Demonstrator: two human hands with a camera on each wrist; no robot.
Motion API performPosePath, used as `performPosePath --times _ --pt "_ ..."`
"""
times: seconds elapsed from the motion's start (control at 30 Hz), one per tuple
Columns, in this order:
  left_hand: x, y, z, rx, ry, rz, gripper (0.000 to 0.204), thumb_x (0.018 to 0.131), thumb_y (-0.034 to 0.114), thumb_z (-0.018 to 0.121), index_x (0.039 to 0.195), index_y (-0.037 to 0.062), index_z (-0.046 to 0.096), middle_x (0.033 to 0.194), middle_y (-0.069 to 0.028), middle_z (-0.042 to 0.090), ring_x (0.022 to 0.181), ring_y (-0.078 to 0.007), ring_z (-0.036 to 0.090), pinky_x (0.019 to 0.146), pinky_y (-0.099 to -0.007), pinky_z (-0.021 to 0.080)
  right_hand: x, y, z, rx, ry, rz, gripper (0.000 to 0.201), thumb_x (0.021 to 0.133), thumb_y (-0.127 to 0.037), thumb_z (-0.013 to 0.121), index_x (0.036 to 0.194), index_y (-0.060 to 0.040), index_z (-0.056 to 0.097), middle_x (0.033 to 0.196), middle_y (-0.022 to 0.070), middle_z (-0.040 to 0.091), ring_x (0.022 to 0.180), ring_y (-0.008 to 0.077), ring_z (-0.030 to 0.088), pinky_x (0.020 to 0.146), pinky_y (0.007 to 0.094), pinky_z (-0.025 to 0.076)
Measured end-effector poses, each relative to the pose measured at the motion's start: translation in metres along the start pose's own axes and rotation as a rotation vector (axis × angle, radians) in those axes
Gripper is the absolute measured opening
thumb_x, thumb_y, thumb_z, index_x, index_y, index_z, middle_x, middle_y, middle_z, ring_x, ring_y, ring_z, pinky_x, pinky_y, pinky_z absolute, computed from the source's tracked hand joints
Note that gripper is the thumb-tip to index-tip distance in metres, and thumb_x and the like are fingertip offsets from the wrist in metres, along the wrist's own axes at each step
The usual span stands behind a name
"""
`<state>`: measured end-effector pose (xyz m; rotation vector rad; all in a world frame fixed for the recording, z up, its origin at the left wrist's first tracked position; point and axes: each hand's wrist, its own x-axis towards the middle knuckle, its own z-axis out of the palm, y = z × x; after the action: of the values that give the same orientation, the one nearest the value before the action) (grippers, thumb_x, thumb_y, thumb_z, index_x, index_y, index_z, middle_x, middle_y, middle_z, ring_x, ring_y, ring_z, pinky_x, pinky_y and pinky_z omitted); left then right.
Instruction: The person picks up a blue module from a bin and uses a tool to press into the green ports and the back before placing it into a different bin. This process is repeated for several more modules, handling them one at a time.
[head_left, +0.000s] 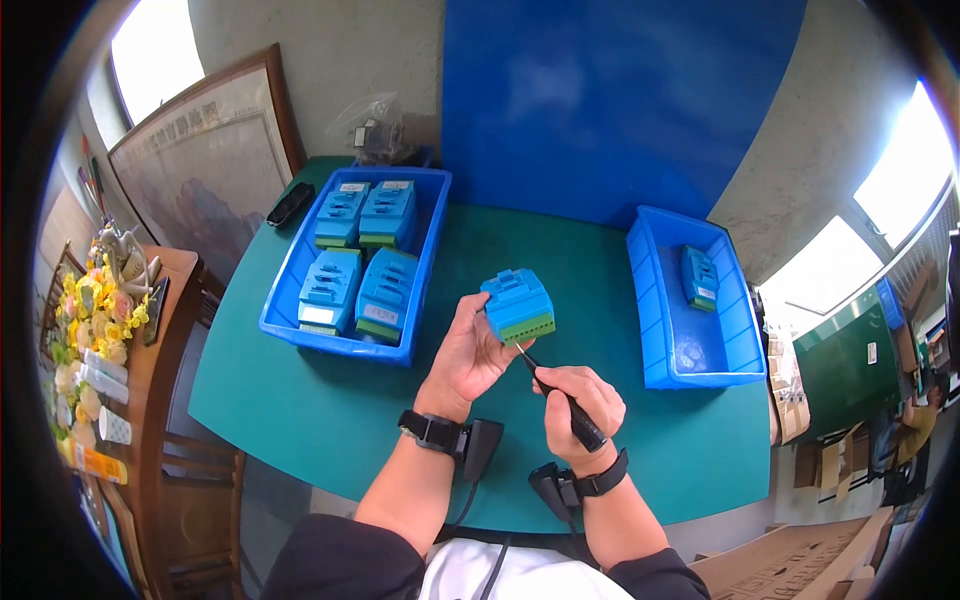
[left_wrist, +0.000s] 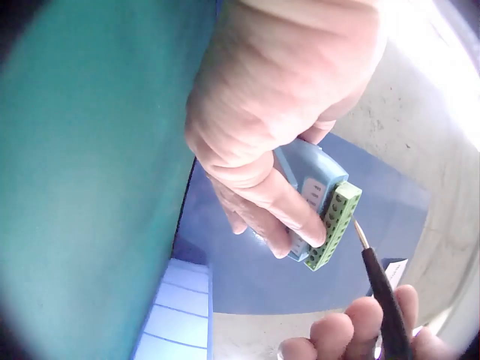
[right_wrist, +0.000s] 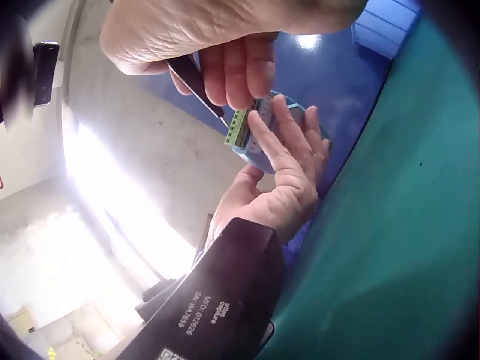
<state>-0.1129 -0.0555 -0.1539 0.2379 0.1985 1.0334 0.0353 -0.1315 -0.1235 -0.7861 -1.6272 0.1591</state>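
Observation:
My left hand holds up a blue module above the table, its thumb and fingers gripping the sides. Along the module's near edge runs a green terminal block with a row of holes. In my right hand is a screwdriver with a black handle, its thin metal tip pointing at the terminal block. In the left wrist view the tip is right beside the block's outer face. The right wrist view shows the left fingers spread across the module's labelled side.
A blue bin at left holds several similar modules. Another blue bin at right contains one module. Both stand on the green table. A black object lies at the far left edge, near a clear plastic bag.

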Motion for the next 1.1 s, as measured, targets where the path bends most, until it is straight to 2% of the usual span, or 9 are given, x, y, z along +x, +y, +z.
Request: performPosePath --times 0.2,0.3,0.5,0.6,0.7,0.8,0.93,1.0,1.1 --pt "-0.003 -0.003 0.011 0.045 0.093 0.064 0.041 0.093 0.030 0.052 0.120 0.0003 0.047 0.111 -0.0131 0.061 0.097 -0.0248 0.065 0.078 -0.0344 0.060 -0.002 0.001 -0.001 0.001 0.066 0.048 0.015 0.074 0.003 0.056 0.085 0.0019 0.065 0.070 0.0118 0.066 0.059 0.0203 0.065 0.054 0.0263 0.052" --pt "-0.004 0.000 0.006 -0.007 0.024 0.019 0.041 0.093 0.029 0.052 0.120 0.0000 0.048 0.111 -0.0132 0.061 0.098 -0.0250 0.065 0.078 -0.0352 0.060 -0.005 0.002 -0.002 0.020 0.119 0.064 0.011 0.079 -0.001 0.056 0.085 0.0025 0.064 0.072 0.0129 0.066 0.060 0.0205 0.065 0.055 0.0262 0.052" --pt "-0.006 0.000 0.008 -0.015 0.047 0.053 0.043 0.092 0.029 0.052 0.124 0.0002 0.044 0.114 -0.0136 0.060 0.097 -0.0262 0.065 0.077 -0.0356 0.060 -0.005 0.002 -0.006 0.081 0.169 0.191 0.015 0.085 -0.007 0.053 0.086 0.0036 0.064 0.075 0.0145 0.067 0.061 0.0203 0.066 0.056 0.0274 0.052" --pt "-0.006 0.000 0.002 -0.016 0.012 0.053 0.044 0.092 0.028 0.053 0.125 0.0008 0.042 0.116 -0.0137 0.058 0.100 -0.0272 0.063 0.080 -0.0385 0.058 -0.006 0.002 -0.005 0.107 0.209 0.219 0.016 0.085 -0.008 0.052 0.086 0.0036 0.064 0.076 0.0150 0.066 0.061 0.0206 0.066 0.056 0.0276 0.052" --pt "-0.009 -0.001 0.009 0.055 0.084 0.137 0.045 0.091 0.028 0.052 0.126 -0.0007 0.045 0.121 -0.0177 0.057 0.106 -0.0303 0.061 0.083 -0.0411 0.056 -0.005 0.003 -0.007 0.085 0.209 0.255 0.023 0.087 -0.012 0.049 0.085 0.0052 0.063 0.073 0.0149 0.063 0.058 0.0202 0.063 0.054 0.0278 0.051" --pt "-0.010 0.002 0.007 0.074 0.058 0.113 0.041 0.090 0.025 0.055 0.123 0.0031 0.047 0.118 -0.0120 0.058 0.106 -0.0284 0.060 0.088 -0.0440 0.051 -0.005 0.002 -0.010 0.087 0.249 0.347 0.027 0.089 -0.015 0.046 0.081 0.0056 0.062 0.070 0.0134 0.061 0.055 0.0188 0.060 0.052 0.0271 0.049" --pt "-0.011 -0.001 0.007 0.083 0.086 0.141 0.043 0.085 0.015 0.060 0.125 0.0037 0.045 0.118 -0.0116 0.057 0.110 -0.0263 0.057 0.094 -0.0395 0.048 -0.005 0.009 -0.015 0.167 0.363 0.436 0.032 0.089 -0.019 0.046 0.075 0.0040 0.062 0.070 0.0112 0.060 0.053 0.0164 0.058 0.051 0.0255 0.047" --pt "-0.011 -0.003 0.010 0.075 0.046 0.153 0.044 0.083 0.007 0.061 0.125 0.0034 0.046 0.119 -0.0112 0.057 0.111 -0.0256 0.057 0.096 -0.0389 0.046 -0.003 0.015 -0.009 0.163 0.377 0.393 0.014 0.086 -0.008 0.052 0.089 0.0032 0.060 0.072 0.0094 0.060 0.055 0.0133 0.057 0.053 0.0241 0.048" --pt "-0.011 -0.006 0.007 0.224 0.075 0.181 0.043 0.081 -0.001 0.058 0.123 0.0034 0.048 0.120 -0.0111 0.058 0.111 -0.0276 0.057 0.099 -0.0420 0.045 -0.007 0.023 -0.005 0.090 0.306 0.293 0.023 0.081 0.004 0.062 0.103 0.0023 0.055 0.076 0.0063 0.061 0.060 0.0112 0.060 0.058 0.0220 0.048"
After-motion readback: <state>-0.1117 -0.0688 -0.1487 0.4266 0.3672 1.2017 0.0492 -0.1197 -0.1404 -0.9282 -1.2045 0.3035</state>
